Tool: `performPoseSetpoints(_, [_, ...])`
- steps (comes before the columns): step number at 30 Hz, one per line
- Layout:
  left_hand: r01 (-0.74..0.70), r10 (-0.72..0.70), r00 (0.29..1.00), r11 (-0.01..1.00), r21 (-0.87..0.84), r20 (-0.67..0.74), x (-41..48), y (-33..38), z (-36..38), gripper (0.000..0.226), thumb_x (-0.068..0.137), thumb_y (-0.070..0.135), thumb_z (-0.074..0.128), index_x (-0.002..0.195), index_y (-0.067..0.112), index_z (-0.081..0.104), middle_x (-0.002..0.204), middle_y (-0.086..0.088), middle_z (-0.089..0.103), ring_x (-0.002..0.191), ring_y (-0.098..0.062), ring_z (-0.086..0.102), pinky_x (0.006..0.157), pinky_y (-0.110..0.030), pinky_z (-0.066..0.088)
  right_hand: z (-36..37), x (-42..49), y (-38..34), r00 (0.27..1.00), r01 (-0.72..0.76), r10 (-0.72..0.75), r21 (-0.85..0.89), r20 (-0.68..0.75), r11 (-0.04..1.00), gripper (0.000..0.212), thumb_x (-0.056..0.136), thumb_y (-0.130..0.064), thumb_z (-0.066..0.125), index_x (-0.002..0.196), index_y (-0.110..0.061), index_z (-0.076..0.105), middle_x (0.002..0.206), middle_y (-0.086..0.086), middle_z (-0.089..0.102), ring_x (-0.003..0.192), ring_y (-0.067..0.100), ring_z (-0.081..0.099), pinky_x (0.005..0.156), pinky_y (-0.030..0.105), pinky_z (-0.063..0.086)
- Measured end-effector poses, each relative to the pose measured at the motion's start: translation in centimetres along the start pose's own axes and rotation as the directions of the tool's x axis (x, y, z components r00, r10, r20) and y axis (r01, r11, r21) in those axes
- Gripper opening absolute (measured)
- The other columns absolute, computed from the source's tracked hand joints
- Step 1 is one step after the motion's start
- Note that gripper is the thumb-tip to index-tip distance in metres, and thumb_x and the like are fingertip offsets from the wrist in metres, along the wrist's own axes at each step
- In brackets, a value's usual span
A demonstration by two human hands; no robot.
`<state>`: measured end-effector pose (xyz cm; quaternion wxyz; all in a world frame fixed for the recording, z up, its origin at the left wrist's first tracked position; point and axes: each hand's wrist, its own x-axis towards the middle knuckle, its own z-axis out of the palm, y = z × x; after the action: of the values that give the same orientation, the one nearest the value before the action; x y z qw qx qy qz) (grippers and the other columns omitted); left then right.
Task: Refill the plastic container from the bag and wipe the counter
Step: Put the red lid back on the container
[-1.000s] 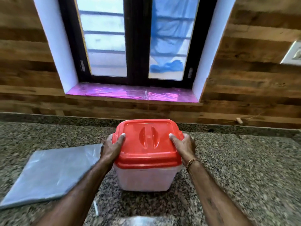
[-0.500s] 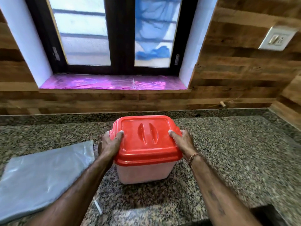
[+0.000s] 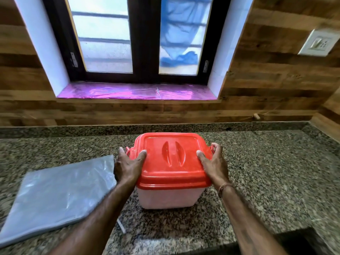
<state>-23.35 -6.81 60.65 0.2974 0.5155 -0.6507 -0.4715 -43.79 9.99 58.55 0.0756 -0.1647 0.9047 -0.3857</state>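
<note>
- Mid-scene: the translucent white plastic container (image 3: 165, 197), red snap-on lid (image 3: 173, 157) on, stood centre of the speckled granite counter (image 3: 266, 172).
- The left hand (image 3: 127, 166) & right hand (image 3: 214, 164) clasped the lid's sides, thumbs flat on top, fingers curled by the side clips.
- A flat grey plastic bag (image 3: 58, 196) lay just beside the left hand.
- Looked a stiff box w/ a smooth, prob. slippery lid; weight unclear. Best hold: rim/side clips, both hands.
</note>
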Motion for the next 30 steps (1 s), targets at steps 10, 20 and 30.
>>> performPoseSetpoints(10, [-0.036,0.039,0.998,0.996,0.08,-0.043,-1.1,0.5,-0.1,0.049,0.094,0.043,0.066,0.123,0.007,0.048,0.115,-0.011,0.063,0.071,-0.015,0.051,0.049,-0.018,0.038,-0.1,-0.6,-1.1,0.994,-0.007,-0.011,-0.161,-0.109,0.987,0.055,0.087,-0.067,0.053,0.107,-0.017,0.067,0.087,0.004,0.072,0.076,0.026,0.07,0.07,0.043,0.062])
performPoseSetpoints(20, [-0.196,0.206,0.978,0.963,0.188,-0.038,-0.7,-1.3,0.3,0.051,0.099,0.047,0.056,0.134,0.012,0.044,0.108,-0.009,0.064,0.08,-0.023,0.057,0.056,-0.023,0.035,-0.2,-1.1,-1.1,0.987,0.137,-0.154,-0.308,-0.033,0.942,0.039,0.106,-0.043,0.037,0.121,-0.013,0.057,0.087,0.002,0.067,0.073,0.019,0.067,0.069,0.036,0.059])
performPoseSetpoints(30, [0.108,-0.108,0.994,0.994,-0.017,0.003,5.1,-1.4,1.5,0.057,0.083,0.06,0.071,0.1,0.006,0.069,0.086,-0.011,0.072,0.071,-0.023,0.068,0.05,-0.026,0.043,1.7,5.7,-0.2,0.974,-0.153,0.085,0.334,0.211,0.93,0.069,0.06,-0.075,0.074,0.085,-0.01,0.073,0.079,0.007,0.079,0.075,0.03,0.077,0.073,0.054,0.063])
